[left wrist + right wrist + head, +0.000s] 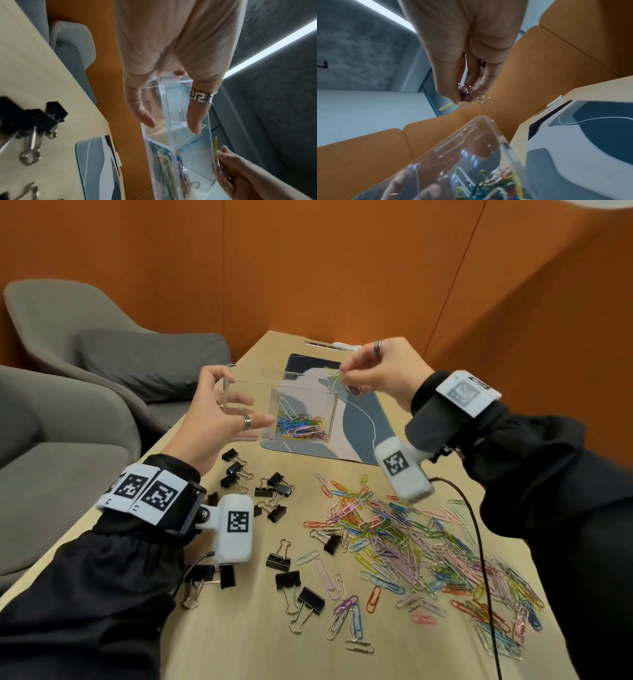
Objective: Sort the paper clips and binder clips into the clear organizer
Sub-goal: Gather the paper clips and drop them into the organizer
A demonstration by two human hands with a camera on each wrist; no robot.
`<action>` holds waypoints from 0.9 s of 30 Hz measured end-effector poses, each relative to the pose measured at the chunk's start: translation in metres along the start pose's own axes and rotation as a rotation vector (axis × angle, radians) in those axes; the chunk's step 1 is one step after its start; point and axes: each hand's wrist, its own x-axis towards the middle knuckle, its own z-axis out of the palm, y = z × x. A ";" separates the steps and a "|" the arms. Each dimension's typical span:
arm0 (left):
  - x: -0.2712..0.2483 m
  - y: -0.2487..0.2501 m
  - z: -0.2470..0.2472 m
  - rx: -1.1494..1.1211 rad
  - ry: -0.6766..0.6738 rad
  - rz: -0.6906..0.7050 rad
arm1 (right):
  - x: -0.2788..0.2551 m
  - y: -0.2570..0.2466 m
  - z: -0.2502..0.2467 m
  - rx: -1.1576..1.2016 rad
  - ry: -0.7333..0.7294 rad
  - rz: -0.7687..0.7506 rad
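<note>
The left hand (219,419) grips the clear organizer (281,409); the right hand (380,371) pinches paper clips (334,370) at its one o'clock rim. Release them over the filled compartment.

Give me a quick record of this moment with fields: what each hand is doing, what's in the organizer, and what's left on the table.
left hand: left hand grips the clear organizer by its left end, lifted above the table
right hand: right hand pinches a few paper clips, one yellow-green, above the organizer's right compartment
organizer contents: colored paper clips in the right compartment; nothing seen in the left compartment
left on table: black binder clips on the left, loose paper clip pile on the right
under organizer: blue-and-white mat
</note>
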 end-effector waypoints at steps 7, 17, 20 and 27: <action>-0.003 0.001 0.003 -0.008 -0.069 -0.028 | 0.019 -0.011 0.032 -0.039 0.043 -0.095; -0.005 0.002 0.006 0.032 -0.105 -0.025 | 0.003 -0.007 0.027 -0.153 -0.275 -0.084; -0.005 0.002 0.006 0.031 -0.094 -0.028 | 0.001 -0.010 0.027 -0.218 -0.299 -0.103; -0.003 0.002 0.004 -0.005 -0.030 -0.006 | 0.001 0.010 0.016 -0.091 0.101 -0.244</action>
